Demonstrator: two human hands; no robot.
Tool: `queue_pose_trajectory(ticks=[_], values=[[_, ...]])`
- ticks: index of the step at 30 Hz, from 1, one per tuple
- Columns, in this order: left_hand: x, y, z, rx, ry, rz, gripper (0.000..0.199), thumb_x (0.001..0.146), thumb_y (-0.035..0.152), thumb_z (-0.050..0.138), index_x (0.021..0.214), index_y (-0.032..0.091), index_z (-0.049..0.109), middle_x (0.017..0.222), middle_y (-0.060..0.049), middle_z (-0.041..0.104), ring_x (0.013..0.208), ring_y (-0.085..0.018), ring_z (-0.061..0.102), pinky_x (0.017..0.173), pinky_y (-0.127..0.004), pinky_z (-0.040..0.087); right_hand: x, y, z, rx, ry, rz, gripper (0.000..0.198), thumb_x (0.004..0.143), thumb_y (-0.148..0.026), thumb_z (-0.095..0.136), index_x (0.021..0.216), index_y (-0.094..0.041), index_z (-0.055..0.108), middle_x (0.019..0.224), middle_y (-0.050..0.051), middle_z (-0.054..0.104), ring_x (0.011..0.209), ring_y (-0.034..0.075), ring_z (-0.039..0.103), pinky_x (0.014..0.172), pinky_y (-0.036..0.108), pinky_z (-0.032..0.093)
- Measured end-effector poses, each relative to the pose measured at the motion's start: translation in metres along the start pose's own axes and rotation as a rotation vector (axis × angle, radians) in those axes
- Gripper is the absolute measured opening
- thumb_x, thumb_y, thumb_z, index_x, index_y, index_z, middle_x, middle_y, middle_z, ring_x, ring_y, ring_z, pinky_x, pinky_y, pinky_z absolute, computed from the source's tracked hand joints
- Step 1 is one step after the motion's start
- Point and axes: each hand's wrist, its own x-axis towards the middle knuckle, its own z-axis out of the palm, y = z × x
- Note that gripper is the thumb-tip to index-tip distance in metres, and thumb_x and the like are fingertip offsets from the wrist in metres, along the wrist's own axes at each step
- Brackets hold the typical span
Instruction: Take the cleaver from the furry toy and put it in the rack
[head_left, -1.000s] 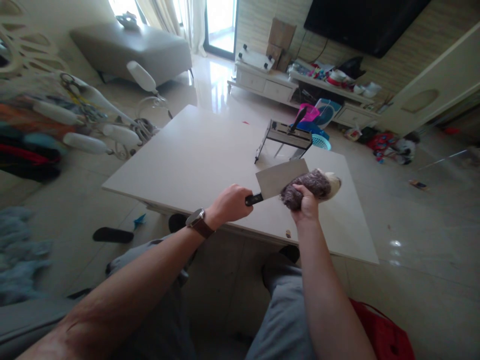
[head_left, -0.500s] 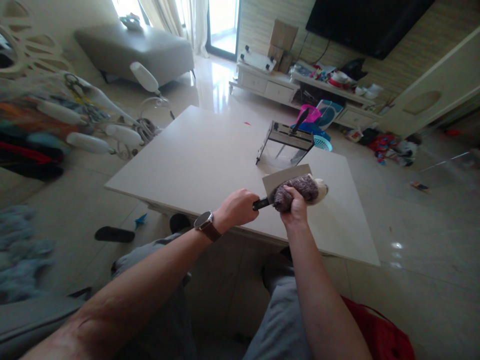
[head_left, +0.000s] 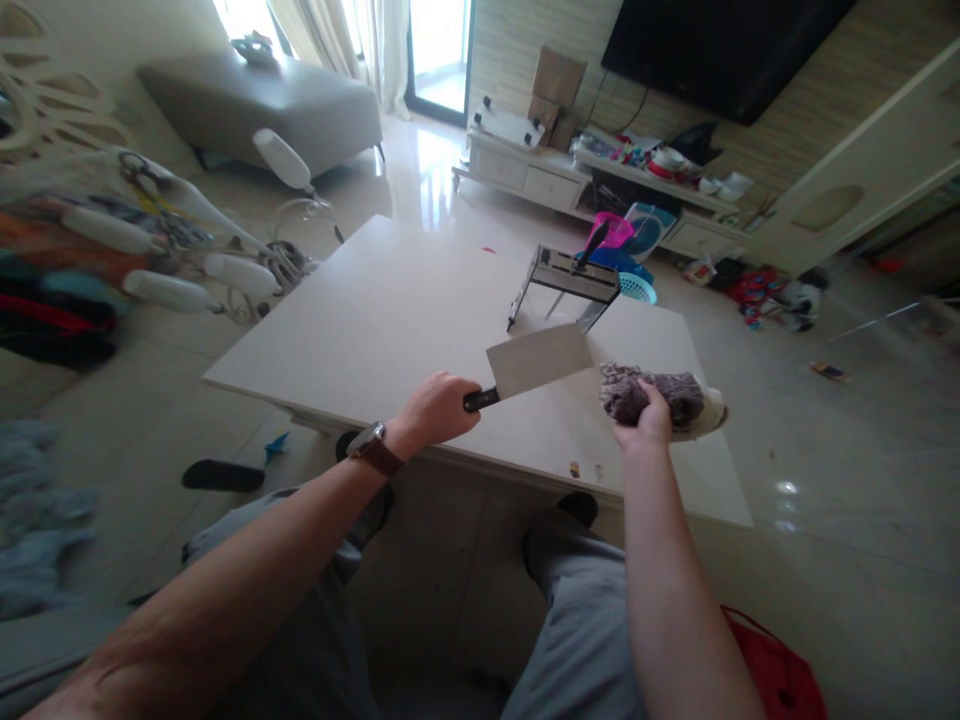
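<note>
Left hand [head_left: 437,408] wrapped on cleaver [head_left: 536,362] handle, blade flat above table [head_left: 390,320] near edge. Likely heavy, stiff, sharp: hold by handle only. Right hand [head_left: 643,425] clutches fuzzy cloth [head_left: 660,395], right of blade; soft, light, squashes anywhere.

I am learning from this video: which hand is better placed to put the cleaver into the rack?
Probably left: the left hand already grips the cleaver, blade toward the rack. The right hand holds a cloth.
</note>
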Motion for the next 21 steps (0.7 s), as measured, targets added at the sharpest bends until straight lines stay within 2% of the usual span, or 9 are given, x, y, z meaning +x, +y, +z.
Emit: queue_pose_trajectory(ticks=[1, 5, 10, 15, 18, 21], values=[[0.001, 0.001, 0.000, -0.027, 0.027, -0.026, 0.016, 0.073, 0.019, 0.054, 0.064, 0.019, 0.067, 0.059, -0.005, 0.063, 0.053, -0.014, 0.047, 0.055, -0.030, 0.025, -0.006, 0.001, 0.003, -0.005, -0.016, 0.042, 0.023, 0.068, -0.015, 0.071, 0.090, -0.019, 0.065, 0.078, -0.003, 0.074, 0.065, 0.013, 0.071, 0.058, 0.024, 0.061], [0.005, 0.011, 0.004, -0.099, 0.096, -0.094, 0.017, 0.074, 0.019, 0.054, 0.065, 0.016, 0.068, 0.059, -0.006, 0.063, 0.055, -0.014, 0.048, 0.055, -0.030, 0.025, -0.043, 0.011, 0.028, 0.013, -0.245, 0.157, 0.025, 0.071, -0.019, 0.072, 0.096, -0.017, 0.069, 0.088, 0.000, 0.077, 0.075, 0.014, 0.073, 0.067, 0.024, 0.062], [0.011, 0.030, 0.018, -0.065, 0.066, -0.063, 0.017, 0.073, 0.017, 0.055, 0.069, 0.018, 0.071, 0.066, -0.010, 0.069, 0.058, -0.017, 0.054, 0.057, -0.032, 0.026, -0.081, 0.035, 0.059, 0.060, -0.356, 0.217, 0.021, 0.073, -0.020, 0.072, 0.094, -0.018, 0.069, 0.085, -0.002, 0.075, 0.074, 0.012, 0.071, 0.069, 0.023, 0.061], [0.015, 0.040, 0.029, -0.053, 0.002, 0.001, 0.020, 0.073, 0.017, 0.055, 0.075, 0.018, 0.074, 0.072, -0.013, 0.072, 0.062, -0.021, 0.060, 0.057, -0.033, 0.028, -0.079, 0.051, 0.068, 0.027, -0.268, 0.202, 0.022, 0.066, -0.015, 0.073, 0.087, -0.016, 0.067, 0.081, -0.002, 0.073, 0.069, 0.011, 0.069, 0.065, 0.022, 0.060], [0.015, 0.040, 0.027, -0.065, -0.015, 0.031, 0.019, 0.073, 0.016, 0.055, 0.072, 0.019, 0.074, 0.071, -0.012, 0.071, 0.061, -0.020, 0.059, 0.057, -0.033, 0.028, -0.059, 0.047, 0.060, 0.021, -0.262, 0.133, 0.023, 0.067, -0.015, 0.073, 0.089, -0.017, 0.066, 0.085, -0.002, 0.073, 0.073, 0.011, 0.070, 0.067, 0.023, 0.061], [0.011, 0.038, 0.022, -0.086, -0.050, 0.067, 0.018, 0.072, 0.015, 0.056, 0.069, 0.019, 0.073, 0.068, -0.010, 0.070, 0.059, -0.018, 0.057, 0.057, -0.032, 0.029, -0.035, 0.035, 0.047, 0.048, -0.148, 0.035, 0.025, 0.067, -0.013, 0.070, 0.091, -0.018, 0.066, 0.087, -0.002, 0.073, 0.073, 0.012, 0.070, 0.067, 0.024, 0.062]])
